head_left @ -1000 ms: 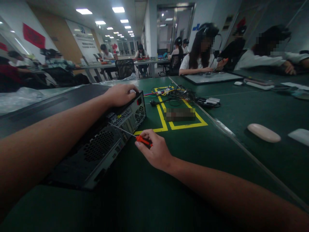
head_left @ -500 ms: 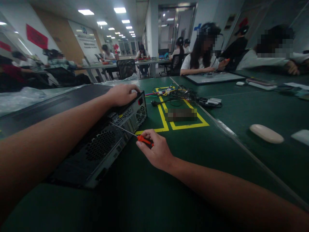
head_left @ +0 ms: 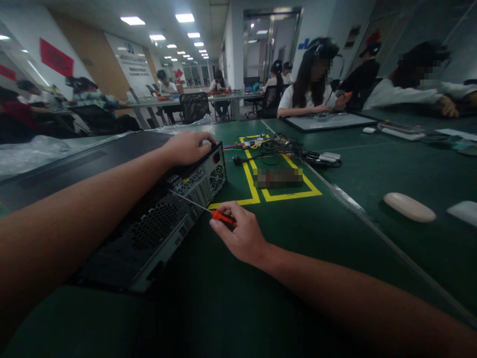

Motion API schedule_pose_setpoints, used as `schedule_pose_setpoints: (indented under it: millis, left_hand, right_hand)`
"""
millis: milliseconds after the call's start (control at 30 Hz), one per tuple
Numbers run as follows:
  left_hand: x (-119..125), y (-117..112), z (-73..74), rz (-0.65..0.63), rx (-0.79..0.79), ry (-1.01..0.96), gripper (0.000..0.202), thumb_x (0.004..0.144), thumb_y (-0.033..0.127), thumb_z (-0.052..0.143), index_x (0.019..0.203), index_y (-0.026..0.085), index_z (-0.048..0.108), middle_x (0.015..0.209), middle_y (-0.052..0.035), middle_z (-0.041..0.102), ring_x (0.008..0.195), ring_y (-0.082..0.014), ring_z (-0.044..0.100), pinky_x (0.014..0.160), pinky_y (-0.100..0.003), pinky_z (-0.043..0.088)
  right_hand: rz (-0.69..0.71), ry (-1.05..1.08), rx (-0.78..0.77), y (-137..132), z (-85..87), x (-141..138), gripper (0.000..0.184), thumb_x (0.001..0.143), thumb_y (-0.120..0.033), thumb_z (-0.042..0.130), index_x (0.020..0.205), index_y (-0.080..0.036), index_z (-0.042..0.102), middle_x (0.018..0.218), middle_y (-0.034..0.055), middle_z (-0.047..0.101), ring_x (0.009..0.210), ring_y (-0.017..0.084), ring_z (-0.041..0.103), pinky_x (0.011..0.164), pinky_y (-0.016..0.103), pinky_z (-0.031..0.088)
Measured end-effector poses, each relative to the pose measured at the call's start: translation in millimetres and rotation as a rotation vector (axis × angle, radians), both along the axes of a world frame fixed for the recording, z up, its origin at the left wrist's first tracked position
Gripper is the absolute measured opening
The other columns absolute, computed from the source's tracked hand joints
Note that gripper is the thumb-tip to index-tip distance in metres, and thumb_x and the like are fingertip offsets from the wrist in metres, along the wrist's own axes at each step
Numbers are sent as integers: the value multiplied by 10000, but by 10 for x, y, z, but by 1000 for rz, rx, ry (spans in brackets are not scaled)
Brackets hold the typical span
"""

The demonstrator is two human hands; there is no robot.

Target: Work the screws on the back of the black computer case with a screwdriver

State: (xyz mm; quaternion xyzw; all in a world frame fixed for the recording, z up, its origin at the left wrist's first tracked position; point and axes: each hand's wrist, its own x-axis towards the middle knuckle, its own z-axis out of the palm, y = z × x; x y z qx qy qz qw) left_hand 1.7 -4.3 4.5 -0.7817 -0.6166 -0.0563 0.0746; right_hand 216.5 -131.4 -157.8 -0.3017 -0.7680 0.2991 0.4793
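Got the screwdriver gripped in the right hand and the case just left of it, under an unclenched left hand, so probably best to line the shaft up straight, push lightly and brace from above.

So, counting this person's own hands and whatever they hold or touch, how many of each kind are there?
Hands: 2 (left hand, right hand)
Screwdriver: 1
Computer case: 1
Total: 4
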Motion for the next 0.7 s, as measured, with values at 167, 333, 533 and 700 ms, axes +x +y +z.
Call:
schedule_pose_setpoints:
  millis: [167, 333, 533, 700]
  left_hand:
    - [-4, 4, -3, -9, 3, -28, 607, 1044, 379, 460, 1537, 229, 781, 1123, -141, 825, 1049, -353, 755, 964, -469, 537]
    - [-12, 16, -6, -6, -1, -20, 607, 1038, 396, 472, 1539, 243, 779, 1097, -129, 821, 1061, -356, 761, 970, -467, 533]
    - [-7, 8, 0, -8, -1, -12, 609, 1043, 392, 457, 1542, 244, 775, 1128, -125, 820, 1090, -350, 762, 966, -454, 532]
    - [12, -15, 12, 2, -4, -11, 621, 1041, 388, 451, 1550, 230, 768, 1130, -136, 825, 1065, -351, 760, 964, -460, 541]
  right_hand:
    - [3, 4, -1, -2, 6, -1, 142, 1067, -395, 731, 1100, -260, 698, 1017, 35, 790, 895, 207, 733, 858, 354, 584]
    - [1, -2, 4, 2, 0, 1, 168, 1078, -416, 721, 1112, -252, 718, 1026, 45, 796, 915, 213, 745, 868, 353, 585]
    - [-6, -16, 5, 5, -7, 4, 187, 1088, -431, 714, 1125, -248, 733, 1031, 52, 802, 910, 219, 745, 864, 362, 590]
    - [3, -17, -2, -1, 5, 6, 194, 1092, -429, 704, 1117, -241, 742, 1024, 53, 804, 908, 218, 748, 865, 357, 590]
